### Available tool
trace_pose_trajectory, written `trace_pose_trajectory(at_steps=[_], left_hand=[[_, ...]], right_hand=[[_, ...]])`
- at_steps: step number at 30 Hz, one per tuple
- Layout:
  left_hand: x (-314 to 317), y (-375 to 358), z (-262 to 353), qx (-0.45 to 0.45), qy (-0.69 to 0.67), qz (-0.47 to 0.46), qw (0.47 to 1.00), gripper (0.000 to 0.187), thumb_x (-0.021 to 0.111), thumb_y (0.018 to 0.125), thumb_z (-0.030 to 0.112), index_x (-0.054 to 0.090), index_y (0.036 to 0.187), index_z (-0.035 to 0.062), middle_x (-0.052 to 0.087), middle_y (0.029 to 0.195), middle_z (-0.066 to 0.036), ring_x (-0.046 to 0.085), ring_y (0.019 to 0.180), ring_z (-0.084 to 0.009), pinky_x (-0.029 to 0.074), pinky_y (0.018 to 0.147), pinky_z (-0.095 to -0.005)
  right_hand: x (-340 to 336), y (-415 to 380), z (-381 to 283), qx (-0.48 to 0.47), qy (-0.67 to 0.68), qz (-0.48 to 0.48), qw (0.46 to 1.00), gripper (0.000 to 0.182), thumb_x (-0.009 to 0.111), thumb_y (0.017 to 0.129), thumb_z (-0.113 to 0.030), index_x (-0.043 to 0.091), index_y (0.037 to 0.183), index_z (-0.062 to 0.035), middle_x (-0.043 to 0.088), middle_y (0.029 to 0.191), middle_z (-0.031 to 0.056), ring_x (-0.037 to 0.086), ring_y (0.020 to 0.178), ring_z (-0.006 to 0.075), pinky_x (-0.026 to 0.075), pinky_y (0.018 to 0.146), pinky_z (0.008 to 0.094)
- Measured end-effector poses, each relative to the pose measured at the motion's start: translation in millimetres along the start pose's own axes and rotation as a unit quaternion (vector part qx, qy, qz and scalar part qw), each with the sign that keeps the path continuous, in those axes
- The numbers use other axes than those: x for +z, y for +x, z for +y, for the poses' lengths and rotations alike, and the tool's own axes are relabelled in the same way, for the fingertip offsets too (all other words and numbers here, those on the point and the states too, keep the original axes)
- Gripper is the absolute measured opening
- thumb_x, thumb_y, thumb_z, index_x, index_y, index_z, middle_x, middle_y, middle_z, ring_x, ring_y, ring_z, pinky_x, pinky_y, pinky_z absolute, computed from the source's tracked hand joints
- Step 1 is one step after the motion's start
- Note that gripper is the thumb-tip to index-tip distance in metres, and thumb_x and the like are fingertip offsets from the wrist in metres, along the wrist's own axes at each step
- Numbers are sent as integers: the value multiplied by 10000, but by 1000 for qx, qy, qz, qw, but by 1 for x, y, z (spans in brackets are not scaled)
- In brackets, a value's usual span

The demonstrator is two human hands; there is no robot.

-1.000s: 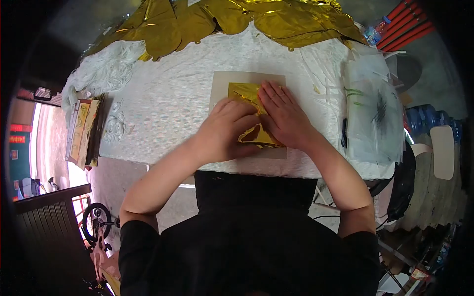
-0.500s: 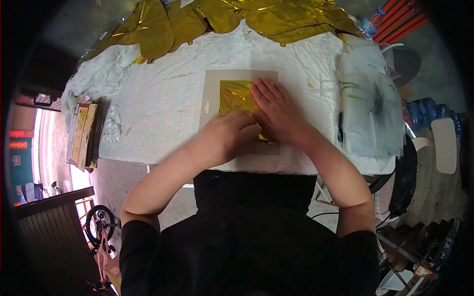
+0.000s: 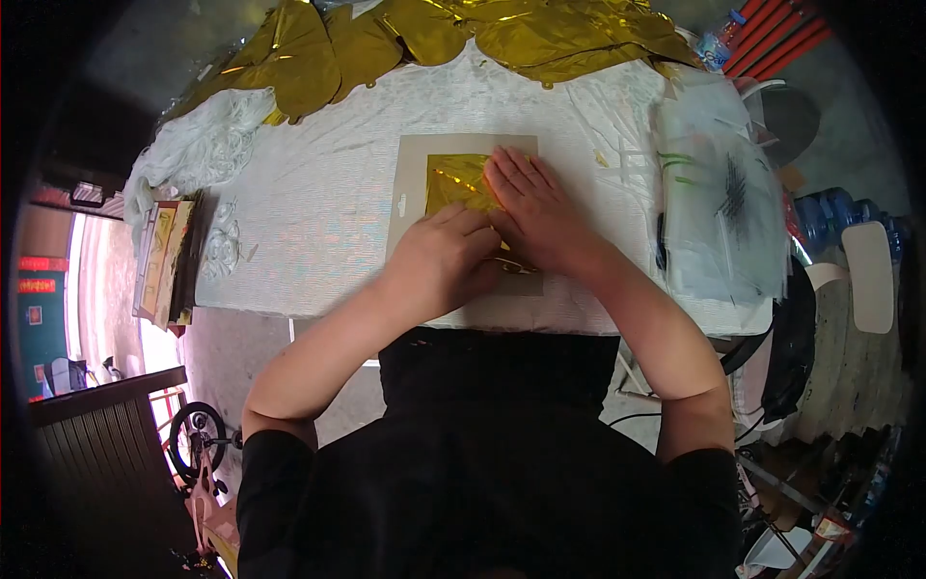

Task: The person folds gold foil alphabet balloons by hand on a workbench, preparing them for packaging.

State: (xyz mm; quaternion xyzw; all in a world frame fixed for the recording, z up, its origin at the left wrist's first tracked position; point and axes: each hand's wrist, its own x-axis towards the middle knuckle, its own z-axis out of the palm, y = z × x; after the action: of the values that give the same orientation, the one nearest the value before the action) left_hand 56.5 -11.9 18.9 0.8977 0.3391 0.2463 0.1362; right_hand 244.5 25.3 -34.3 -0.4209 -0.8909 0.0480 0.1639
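A folded gold foil balloon (image 3: 453, 179) lies on a grey-brown card (image 3: 413, 172) with a hang slot at its left side. My right hand (image 3: 540, 212) rests flat on the foil's right part, fingers stretched out and pointing away from me. Over the near left part of the foil, my left hand (image 3: 446, 253) has its fingers curled, seemingly pinching the foil; its fingertips are partly hidden. Both hands are close together, nearly touching. Below them, the near part of the foil and card is mostly covered by the hands.
Several flat gold foil balloons (image 3: 550, 39) lie along the far edge of the white-covered table (image 3: 318, 193). White string (image 3: 217, 140) is heaped at the far left. Clear plastic bags (image 3: 719, 203) are stacked on the right. Boxes (image 3: 164, 261) stand at the left edge.
Both hands stay on the foil with only slight finger movement. The whole view has shifted a little.
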Motion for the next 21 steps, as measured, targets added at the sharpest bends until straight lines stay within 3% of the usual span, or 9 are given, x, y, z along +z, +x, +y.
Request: trace_pose_trajectory(at_steps=[7,13,15,18,21], left_hand=[[6,4,3,7,9,15,1000,194,706,664,129,585,809,79,574,881,-82,557,805,-288,487,672,-390],[2,6,-3,130,99,-15,986,86,578,748,149,543,808,100,546,906,-30,567,844,-199,489,649,-320],[-2,5,-8,190,89,-83,974,190,591,763,172,589,933,88,566,950,-48,568,831,-226,505,624,-354],[-8,4,-12,220,94,-113,964,238,598,776,177,600,990,76,567,942,-61,578,853,-233,514,615,-362],[-8,-1,-13,180,66,-123,974,249,613,793,167,601,1022,71,573,942,-70,590,849,-243,517,615,-370]], right_hand=[[0,1,0,9,0,-11,1000,560,436,924,-244,319,1405,18,279,1489,196,236,1403,306,154,1154,437],[0,1,-1,4,-15,-3,1000,578,459,896,-227,315,1398,21,298,1478,191,240,1403,297,158,1153,435],[2,1,1,-17,-12,21,1000,562,452,926,-293,341,1359,49,330,1441,220,278,1372,333,173,1140,466],[0,1,-2,3,-4,6,1000,567,473,906,-255,331,1383,17,313,1465,189,252,1395,301,163,1148,447],[-3,1,-3,2,5,9,1000,561,470,919,-273,333,1381,16,316,1462,190,256,1391,306,166,1147,450]])
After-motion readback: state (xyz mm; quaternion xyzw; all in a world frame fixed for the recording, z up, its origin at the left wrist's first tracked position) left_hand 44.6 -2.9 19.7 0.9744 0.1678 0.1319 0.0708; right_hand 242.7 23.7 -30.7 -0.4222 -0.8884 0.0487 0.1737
